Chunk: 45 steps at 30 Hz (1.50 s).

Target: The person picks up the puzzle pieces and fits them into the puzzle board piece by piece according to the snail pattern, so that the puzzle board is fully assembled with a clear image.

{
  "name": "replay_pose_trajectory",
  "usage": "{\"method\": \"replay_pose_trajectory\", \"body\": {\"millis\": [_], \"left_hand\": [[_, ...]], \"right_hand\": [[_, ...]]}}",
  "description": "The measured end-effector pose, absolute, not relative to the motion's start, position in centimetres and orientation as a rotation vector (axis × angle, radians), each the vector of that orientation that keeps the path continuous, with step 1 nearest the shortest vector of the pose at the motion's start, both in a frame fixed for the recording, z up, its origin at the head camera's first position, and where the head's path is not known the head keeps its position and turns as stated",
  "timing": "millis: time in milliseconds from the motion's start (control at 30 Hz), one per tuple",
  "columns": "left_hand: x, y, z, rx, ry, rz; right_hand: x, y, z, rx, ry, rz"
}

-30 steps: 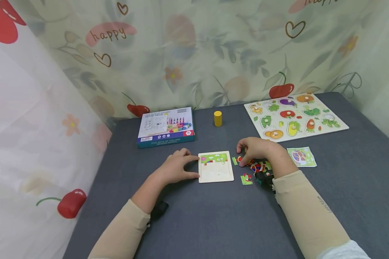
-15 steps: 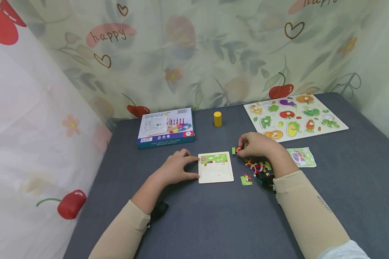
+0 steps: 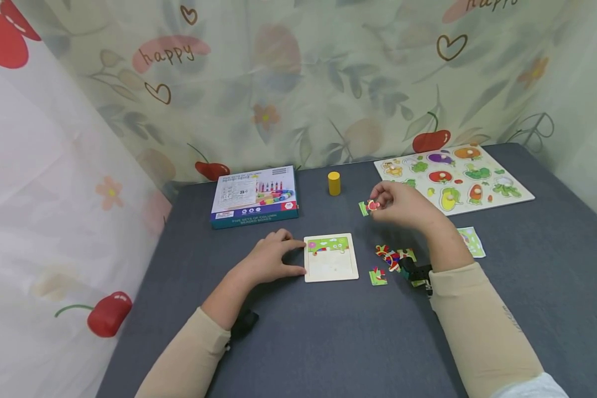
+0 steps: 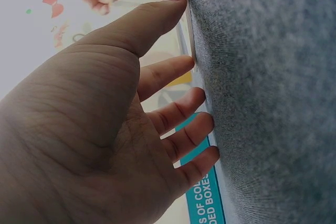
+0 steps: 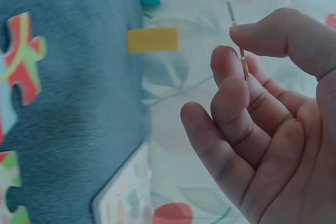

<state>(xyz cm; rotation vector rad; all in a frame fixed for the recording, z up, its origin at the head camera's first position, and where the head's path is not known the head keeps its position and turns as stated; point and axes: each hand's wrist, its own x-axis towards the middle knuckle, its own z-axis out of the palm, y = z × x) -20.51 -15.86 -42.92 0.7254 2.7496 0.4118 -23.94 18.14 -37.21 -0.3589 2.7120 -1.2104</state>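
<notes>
In the head view, my right hand (image 3: pixel 403 205) pinches a green and red jigsaw piece (image 3: pixel 363 208) between thumb and fingers, raised above the table. The right wrist view shows that piece (image 5: pixel 231 15) edge-on, as a thin sliver. My left hand (image 3: pixel 272 257) touches the left edge of a small square wooden puzzle tray (image 3: pixel 330 270) with thumb and forefinger. Its other fingers spread loosely in the left wrist view. Fitted pieces (image 3: pixel 325 243) form a green strip along the tray's top. Right of the tray lie a loose piece (image 3: pixel 378 276) and a pile of colourful pieces (image 3: pixel 392 258).
A boxed bead set (image 3: pixel 255 196) lies at the back left, with a yellow cylinder (image 3: pixel 334 183) standing to its right. Behind my right hand is a vegetable peg puzzle board (image 3: pixel 457 179). A picture card (image 3: pixel 472 241) is partly covered by the right forearm. Patterned curtains enclose the table.
My right hand has picked up the jigsaw piece from beside the tray and lifted it up and away, toward the peg board. The left hand and tray have stayed in place.
</notes>
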Motion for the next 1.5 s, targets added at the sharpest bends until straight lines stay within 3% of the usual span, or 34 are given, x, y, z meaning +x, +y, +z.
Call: {"method": "replay_pose_trajectory", "body": {"millis": [467, 833, 1100, 1500], "left_hand": [[-20.5, -15.9, -43.0, 0.726, 2.753, 0.418], [-20.6, -15.7, -43.0, 0.710, 2.759, 0.403], [-20.5, -15.7, -43.0, 0.701, 2.757, 0.405], [-20.6, -15.8, -43.1, 0.698, 2.755, 0.406]], "right_hand": [[-21.7, 17.1, -33.7, -0.457, 2.766, -1.322], [-19.1, 14.3, -31.7, -0.731, 2.740, -1.372], [-18.4, 12.2, -32.3, -0.825, 2.708, -1.338], [-20.1, 10.0, -35.4, -0.718, 2.600, -1.197]]}}
